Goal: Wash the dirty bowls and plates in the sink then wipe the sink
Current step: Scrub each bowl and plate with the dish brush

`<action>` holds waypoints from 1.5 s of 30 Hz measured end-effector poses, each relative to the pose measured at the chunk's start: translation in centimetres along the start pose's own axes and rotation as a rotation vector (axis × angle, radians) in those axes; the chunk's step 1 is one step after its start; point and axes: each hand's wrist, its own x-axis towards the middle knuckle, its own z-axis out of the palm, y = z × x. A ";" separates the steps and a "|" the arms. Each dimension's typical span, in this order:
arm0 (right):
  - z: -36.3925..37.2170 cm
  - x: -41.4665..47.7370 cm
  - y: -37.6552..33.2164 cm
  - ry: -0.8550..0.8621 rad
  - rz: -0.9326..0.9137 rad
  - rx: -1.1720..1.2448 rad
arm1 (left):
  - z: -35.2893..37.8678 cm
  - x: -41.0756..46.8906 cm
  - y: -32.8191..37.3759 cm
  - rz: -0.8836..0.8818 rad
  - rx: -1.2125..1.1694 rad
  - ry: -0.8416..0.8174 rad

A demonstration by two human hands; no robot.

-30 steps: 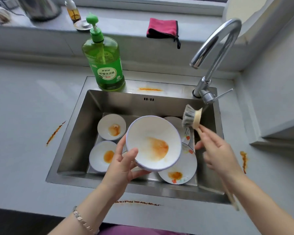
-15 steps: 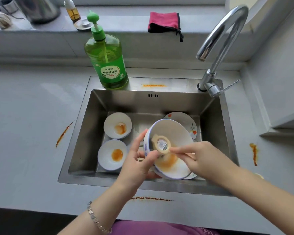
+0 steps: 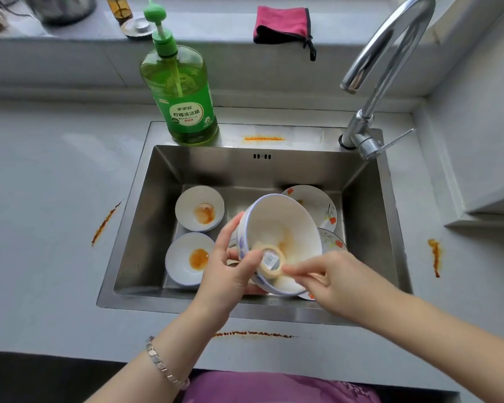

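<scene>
My left hand (image 3: 226, 269) grips the rim of a white bowl with a blue pattern (image 3: 288, 225), tilted on its side over the steel sink (image 3: 146, 216). Orange sauce is smeared thin inside it. My right hand (image 3: 329, 279) holds a dish brush (image 3: 271, 260) by its handle, with the brush head pressed inside the bowl near its lower rim. Two small white bowls with orange stains, one (image 3: 200, 212) behind the other (image 3: 188, 258), lie at the sink's left. Two flowered plates, a far one (image 3: 314, 205) and a near one (image 3: 332, 242), lie under and behind the held bowl.
A green dish soap bottle (image 3: 181, 91) stands on the sink's back ledge. The chrome tap (image 3: 373, 82) arches over the right back corner; no water runs. A pink cloth (image 3: 282, 24) lies on the windowsill. Orange streaks mark the counter to the left (image 3: 105, 222), right (image 3: 435, 257) and front (image 3: 250, 334).
My right hand brought the brush from up near the tap down into the bowl. My left hand tilted the bowl onto its side. The orange stain inside it has been spread thin.
</scene>
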 end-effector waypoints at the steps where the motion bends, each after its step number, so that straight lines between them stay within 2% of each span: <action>1: -0.3 0.3 -0.1 0.015 0.012 0.043 | 0.1 -0.1 0.0 -0.009 0.012 -0.020; 4: -1.7 1.0 1.3 0.140 0.109 -0.023 | -0.1 -0.2 0.0 -0.006 0.008 -0.032; 6: -1.1 0.3 1.2 0.079 0.111 -0.046 | -0.5 0.2 0.1 0.010 0.028 -0.003; 8: 0.4 -0.1 0.1 0.000 0.024 0.023 | -0.3 0.2 0.1 0.013 0.051 0.002; 10: 0.0 0.6 0.1 0.040 0.053 0.040 | -0.1 0.1 -0.2 -0.015 0.034 -0.013; 13: -1.1 0.9 1.3 0.113 0.130 -0.088 | -0.5 0.1 -0.1 -0.025 0.030 0.013; 17: 0.8 0.1 -0.5 -0.013 0.027 0.030 | -0.7 0.3 -0.1 -0.005 0.079 0.024; 19: 0.1 0.9 -0.1 0.039 0.072 0.041 | -0.8 0.2 -0.3 -0.020 0.063 0.002; 22: -0.4 1.0 1.1 0.089 0.096 -0.110 | -1.3 0.2 0.1 -0.002 0.070 0.028; 25: 1.0 0.2 -0.3 -0.015 0.019 -0.003 | -1.4 0.3 0.4 -0.001 0.113 0.019; 27: 0.9 0.8 -0.7 0.034 -0.016 0.045 | -1.2 0.0 0.2 -0.048 0.103 -0.025; 30: -0.3 2.0 0.6 0.183 -0.037 -0.148 | -1.4 -0.3 0.4 -0.089 0.100 -0.071; 33: -0.6 1.6 1.4 0.198 0.017 -0.265 | -2.2 0.2 1.3 -0.059 0.088 -0.024; 36: 0.4 0.9 -0.3 0.065 0.055 -0.094 | -2.4 0.6 1.7 -0.034 0.102 0.037; 39: 1.0 1.1 -2.4 0.029 -0.042 0.059 | -1.9 0.7 1.3 -0.027 0.125 0.013; 43: -0.6 3.0 -0.7 0.186 0.004 -0.131 | -2.3 0.3 1.8 -0.017 0.145 -0.024; 45: -0.7 2.8 0.1 0.141 0.053 -0.197 | -2.8 0.6 2.3 0.006 0.151 0.010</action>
